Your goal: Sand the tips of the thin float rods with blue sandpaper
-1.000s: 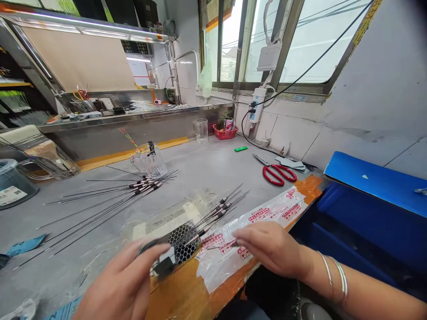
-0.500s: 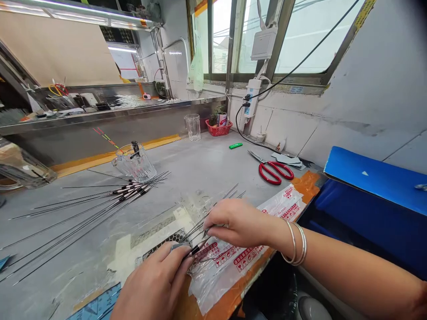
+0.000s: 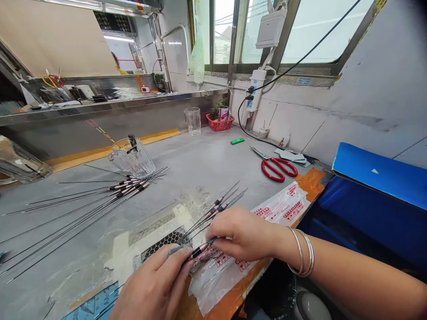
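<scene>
A slender black-and-pink fishing float (image 3: 200,252) lay across the left hand (image 3: 153,284) and the right hand (image 3: 243,235), just above a clear plastic bag printed in red (image 3: 230,271). The left hand gripped it with a small grey pad (image 3: 176,250), while the right fingertips (image 3: 211,234) pinched it near its thin stem. More thin floats (image 3: 213,211) lay fanned beside them on the grey desk (image 3: 207,155), near a black honeycomb mesh strip (image 3: 163,244).

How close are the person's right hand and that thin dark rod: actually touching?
Touching. The head view shows the fingertips of the right hand pinching the rod, beside the left hand.
</scene>
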Motion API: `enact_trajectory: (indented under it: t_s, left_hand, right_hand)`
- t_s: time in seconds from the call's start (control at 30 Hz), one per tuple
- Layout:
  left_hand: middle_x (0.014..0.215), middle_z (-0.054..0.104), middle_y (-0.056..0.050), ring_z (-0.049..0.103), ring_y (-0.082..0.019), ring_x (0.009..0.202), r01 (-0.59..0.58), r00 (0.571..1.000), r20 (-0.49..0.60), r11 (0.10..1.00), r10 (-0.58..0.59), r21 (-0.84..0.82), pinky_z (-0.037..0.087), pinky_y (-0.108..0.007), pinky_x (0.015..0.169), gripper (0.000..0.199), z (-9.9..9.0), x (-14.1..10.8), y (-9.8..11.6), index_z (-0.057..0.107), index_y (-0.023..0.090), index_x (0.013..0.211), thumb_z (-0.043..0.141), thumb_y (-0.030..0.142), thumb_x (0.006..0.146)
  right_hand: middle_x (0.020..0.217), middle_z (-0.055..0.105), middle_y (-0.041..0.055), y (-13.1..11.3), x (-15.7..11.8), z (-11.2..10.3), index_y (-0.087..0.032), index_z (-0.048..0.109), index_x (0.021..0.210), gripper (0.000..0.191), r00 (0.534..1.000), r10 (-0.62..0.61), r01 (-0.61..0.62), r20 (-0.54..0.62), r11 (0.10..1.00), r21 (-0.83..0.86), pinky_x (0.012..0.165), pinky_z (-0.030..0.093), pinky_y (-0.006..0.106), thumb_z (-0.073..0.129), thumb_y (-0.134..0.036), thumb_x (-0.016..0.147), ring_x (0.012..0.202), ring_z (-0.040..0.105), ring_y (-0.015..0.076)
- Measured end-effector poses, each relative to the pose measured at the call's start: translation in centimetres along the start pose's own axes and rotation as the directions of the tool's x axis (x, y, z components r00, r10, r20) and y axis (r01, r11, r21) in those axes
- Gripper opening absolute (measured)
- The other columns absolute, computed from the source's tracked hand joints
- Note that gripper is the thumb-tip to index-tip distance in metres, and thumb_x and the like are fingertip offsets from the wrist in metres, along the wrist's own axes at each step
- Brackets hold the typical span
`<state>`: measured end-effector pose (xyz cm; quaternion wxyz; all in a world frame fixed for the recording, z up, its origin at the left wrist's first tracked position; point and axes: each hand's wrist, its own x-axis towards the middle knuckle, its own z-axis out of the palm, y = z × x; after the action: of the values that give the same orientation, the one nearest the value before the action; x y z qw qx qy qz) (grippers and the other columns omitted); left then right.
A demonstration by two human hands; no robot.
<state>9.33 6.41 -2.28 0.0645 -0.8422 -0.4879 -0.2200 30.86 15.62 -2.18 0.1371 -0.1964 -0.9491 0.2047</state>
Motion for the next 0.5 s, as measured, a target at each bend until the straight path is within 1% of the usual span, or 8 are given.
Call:
enact_trajectory:
  t_s: [0.13, 0.27, 0.5]
  left_hand:
    - [0.078, 0.071, 0.0, 0.071, -0.012, 0.067, -0.004, 1.0, 0.005, 1.0, 0.004, -0.016, 0.058, -0.019, 0.059, 0.039, 0.2, -0.07, -0.02, 0.068, 0.024, 0.097, 0.03, 0.032, 0.1]
    - [0.077, 0.07, -0.001, 0.07, -0.012, 0.065, -0.001, 0.999, 0.032, 1.0, 0.002, -0.013, 0.059, -0.02, 0.058, 0.041, 0.24, -0.13, -0.15, 0.067, 0.023, 0.1, 0.028, 0.033, 0.101]
    - [0.078, 0.073, -0.001, 0.071, -0.014, 0.066, -0.051, 0.999, 0.008, 0.999, 0.051, -0.016, 0.061, -0.022, 0.058, 0.044, -0.14, 0.33, 0.03, 0.069, 0.02, 0.102, 0.026, 0.029, 0.1]
  right_hand:
    - [0.074, 0.063, 0.0021, 0.01, 0.03, 0.09, -0.014, 0.067, 0.087, 0.012, 1.0, -0.009, 0.009, -0.011, 1.0, -0.005, 0.068, 0.044, 0.024, 0.057, -0.012, 0.083, 0.072, 0.055, 0.0144]
    - [0.075, 0.064, 0.0022, 0.16, 0.07, 0.19, -0.014, 0.068, 0.088, 0.012, 1.0, -0.022, 0.022, -0.022, 1.0, -0.008, 0.068, 0.044, 0.025, 0.057, -0.013, 0.082, 0.072, 0.056, 0.0149]
    - [0.066, 0.056, 0.0006, 0.13, 0.08, 0.15, -0.014, 0.066, 0.079, 0.011, 0.995, -0.08, 0.077, -0.056, 0.996, -0.049, 0.061, 0.04, 0.024, 0.055, -0.011, 0.081, 0.066, 0.05, 0.0133]
